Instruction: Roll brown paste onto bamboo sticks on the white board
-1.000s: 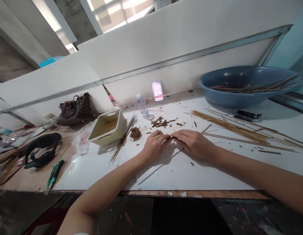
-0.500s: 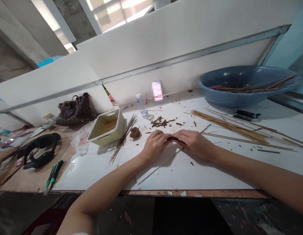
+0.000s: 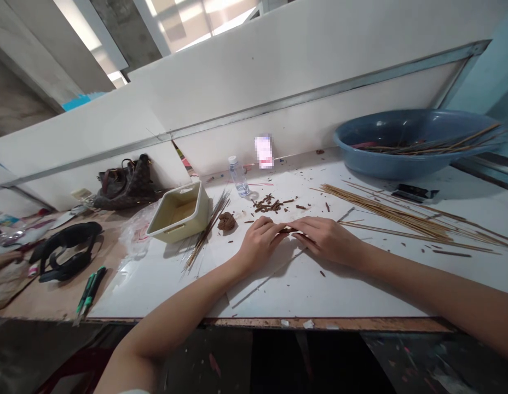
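Observation:
My left hand (image 3: 257, 244) and my right hand (image 3: 328, 239) meet over the white board. Between their fingertips is a small dark brown clay-like piece (image 3: 287, 230), mostly covered by the fingers. Below them a thin grey rod (image 3: 266, 282) lies slantwise; whether it touches the brown piece is hidden. Just beyond the hands is a heap of broken brown bits (image 3: 271, 205). To the left of my left hand sits a round brown lump (image 3: 226, 222). A bundle of thin tan sticks (image 3: 385, 213) lies right of my right hand.
A blue basin (image 3: 405, 164) with sticks stands at the back right. Left are a pale green tub (image 3: 178, 232), more thin sticks (image 3: 207, 232), a water bottle (image 3: 238, 178), green-handled cutters (image 3: 90, 293), a black headset-like object (image 3: 69, 251) and a handbag (image 3: 125, 186). Another person's arm shows far left.
My fingers have shifted slightly around the brown piece, and less of it shows now. The other person's arm at the far left has moved.

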Tool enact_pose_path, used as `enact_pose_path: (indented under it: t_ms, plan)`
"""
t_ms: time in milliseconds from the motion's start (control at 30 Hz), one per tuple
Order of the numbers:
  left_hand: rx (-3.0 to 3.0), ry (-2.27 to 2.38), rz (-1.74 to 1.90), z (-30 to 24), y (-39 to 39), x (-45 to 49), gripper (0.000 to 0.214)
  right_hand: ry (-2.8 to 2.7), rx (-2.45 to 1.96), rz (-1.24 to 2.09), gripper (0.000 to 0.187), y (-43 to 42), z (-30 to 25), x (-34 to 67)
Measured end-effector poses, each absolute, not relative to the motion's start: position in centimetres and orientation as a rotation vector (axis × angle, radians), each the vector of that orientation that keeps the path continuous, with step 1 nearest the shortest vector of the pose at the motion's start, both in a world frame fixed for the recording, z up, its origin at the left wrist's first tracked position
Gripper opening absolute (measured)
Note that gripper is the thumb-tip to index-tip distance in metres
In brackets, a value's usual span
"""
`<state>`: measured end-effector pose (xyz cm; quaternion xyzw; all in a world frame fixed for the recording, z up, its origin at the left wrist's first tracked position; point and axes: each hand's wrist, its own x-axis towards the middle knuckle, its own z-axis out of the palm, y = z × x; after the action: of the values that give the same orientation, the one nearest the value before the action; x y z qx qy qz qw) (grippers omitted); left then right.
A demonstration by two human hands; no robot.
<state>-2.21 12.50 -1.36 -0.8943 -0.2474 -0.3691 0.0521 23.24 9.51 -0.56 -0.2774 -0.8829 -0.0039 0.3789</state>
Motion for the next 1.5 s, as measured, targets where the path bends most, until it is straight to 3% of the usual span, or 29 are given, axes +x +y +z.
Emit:
enact_pose_path:
  t_ms: [267, 433, 1500]
  plan:
    - [-2.718, -0.774, -1.061, -1.0, 12.3, -1.9, 0.02, -2.274, -0.73, -0.019, 0.021, 9.8, -0.8, 23.3]
    - [-2.715, -0.762, -1.032, -1.1, 12.2, -1.8, 0.012, -2.262, -0.715, -0.002, 0.022, 9.6, -1.0, 23.2]
    - [-2.767, -0.746, -1.086, -1.2, 12.3, -1.9, 0.016, -2.296, -0.768, -0.004, 0.021, 10.0, -1.4, 23.1]
